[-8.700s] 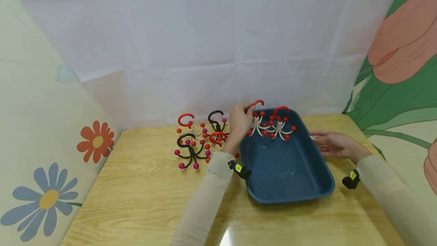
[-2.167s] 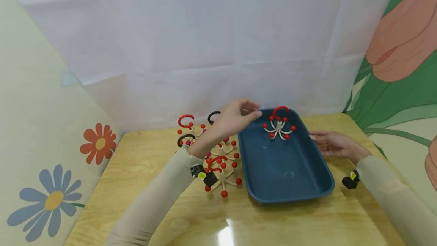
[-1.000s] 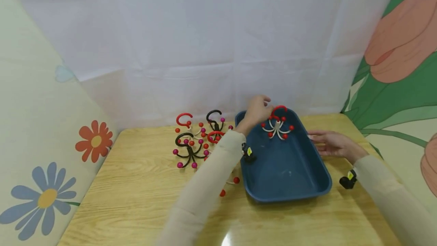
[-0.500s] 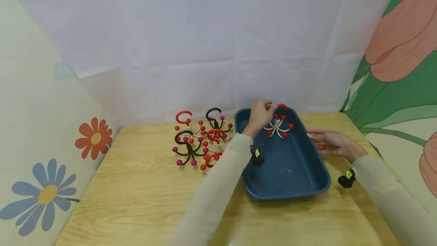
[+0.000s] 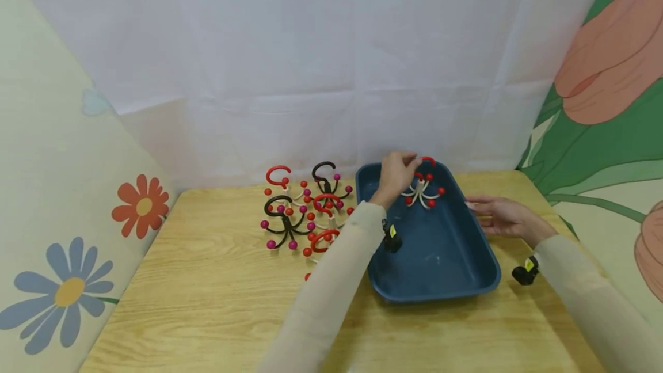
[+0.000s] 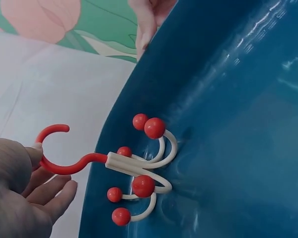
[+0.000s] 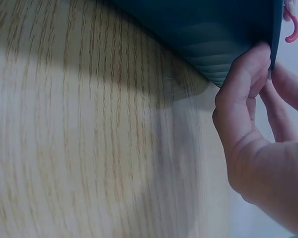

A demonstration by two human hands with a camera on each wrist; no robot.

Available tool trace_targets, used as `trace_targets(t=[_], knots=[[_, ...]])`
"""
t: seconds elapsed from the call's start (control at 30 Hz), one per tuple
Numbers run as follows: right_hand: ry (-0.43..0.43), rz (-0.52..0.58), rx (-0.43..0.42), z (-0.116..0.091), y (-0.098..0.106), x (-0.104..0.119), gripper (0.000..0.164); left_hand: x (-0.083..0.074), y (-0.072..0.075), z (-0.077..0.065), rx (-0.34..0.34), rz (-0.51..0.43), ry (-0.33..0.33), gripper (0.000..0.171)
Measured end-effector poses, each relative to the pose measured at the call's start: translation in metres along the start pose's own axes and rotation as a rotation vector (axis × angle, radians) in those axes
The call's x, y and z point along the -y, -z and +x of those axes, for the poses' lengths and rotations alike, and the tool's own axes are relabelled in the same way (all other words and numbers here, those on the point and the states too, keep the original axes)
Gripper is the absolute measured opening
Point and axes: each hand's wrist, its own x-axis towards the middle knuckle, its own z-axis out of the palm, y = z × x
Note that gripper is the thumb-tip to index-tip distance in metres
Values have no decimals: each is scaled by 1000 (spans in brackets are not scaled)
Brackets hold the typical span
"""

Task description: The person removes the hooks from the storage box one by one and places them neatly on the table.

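In the blue tray [image 5: 435, 269], near its back end, stands a multi-arm hanging hook [image 6: 134, 166] with a red hook top, white arms and red ball tips. My left hand [image 5: 396, 177] reaches over the tray and pinches the curved red top between thumb and finger, plain in the left wrist view. The white arms are at the tray's floor. My right hand [image 7: 263, 129] holds the tray's right rim from outside. Left of the tray, several similar hanging hooks stand close together, some with black arms and pink tips [image 5: 286, 223], others white with red tips [image 5: 331, 220].
The tray rests on a wood-grain table [image 5: 207, 304]. A white sheet [image 5: 269, 73] hangs behind, and flower-printed panels [image 5: 67, 189] stand at both sides. My left sleeve [image 5: 331, 286] partly covers the front red-topped hook [image 5: 323, 240].
A second red-topped hook, earlier pinched in the tray, now stands on the table in front of the group. My left hand returned over the tray and took hold of the other. The right hand stayed.
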Motion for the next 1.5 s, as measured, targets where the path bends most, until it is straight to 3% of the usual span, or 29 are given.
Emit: trace_targets(t=[0.27,0.73,0.9,1.03,1.23,1.5], knots=[[12,9,20,0,3,2,31,0,-3,0,7,-1,-72,27],[9,11,23,-1,1,2,28,0,-2,-1,48,8,-53,26],[8,9,16,-1,0,1,28,-1,1,1,49,28,-78,26],[14,22,16,0,0,1,30,-7,7,4,38,41,-123,26],[6,23,8,2,0,2,31,-17,14,5,28,13,-122,26],[-1,22,19,1,4,0,29,-42,27,2,21,20,-171,27]])
